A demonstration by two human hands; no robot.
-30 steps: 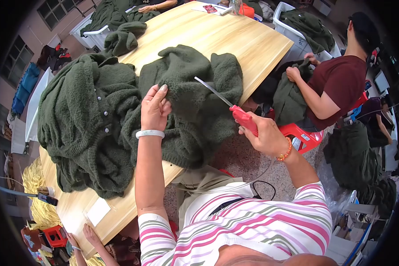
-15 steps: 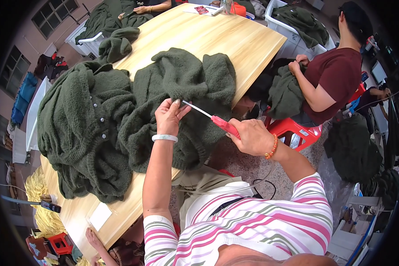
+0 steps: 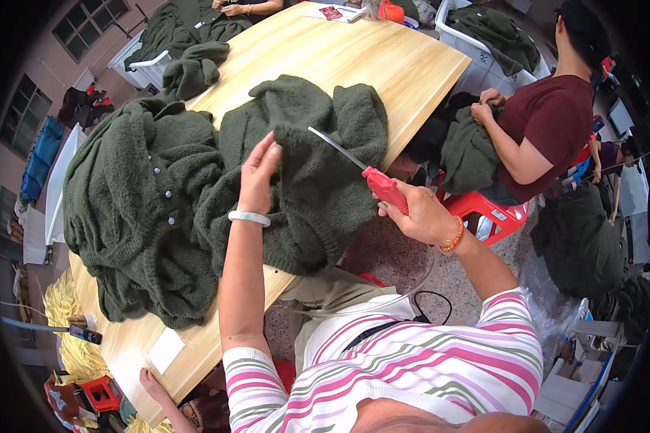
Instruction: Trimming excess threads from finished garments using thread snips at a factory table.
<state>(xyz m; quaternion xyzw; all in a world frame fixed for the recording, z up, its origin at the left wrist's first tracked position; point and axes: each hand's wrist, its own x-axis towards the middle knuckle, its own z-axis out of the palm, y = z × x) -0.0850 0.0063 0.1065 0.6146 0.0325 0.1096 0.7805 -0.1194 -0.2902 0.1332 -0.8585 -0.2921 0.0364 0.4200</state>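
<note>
My left hand [image 3: 258, 169], with a pale bangle at its wrist, pinches the edge of a dark green knit garment [image 3: 307, 195] on the table. My fingers hide the exact spot they hold. In my right hand [image 3: 425, 215], which wears an orange bead bracelet, is a red-handled tool [image 3: 387, 190] with a long slim metal blade. The blade points up and left over the garment, its tip apart from my left fingers. Left of this garment lies a heap of dark green knit [image 3: 148, 216] with round buttons showing.
The wooden table [image 3: 368, 54] extends away from me. A white paper [image 3: 166, 350] and another person's hand [image 3: 152, 384] are at its near left. On the right a person in maroon [image 3: 542, 130] handles green knit beside a red stool [image 3: 487, 213]. White bins [image 3: 448, 32] hold more knitwear.
My left hand has moved up and left, still pinching. My right hand has drawn right with the tool, and its blade tip has come away from my left fingertips and lifted.
</note>
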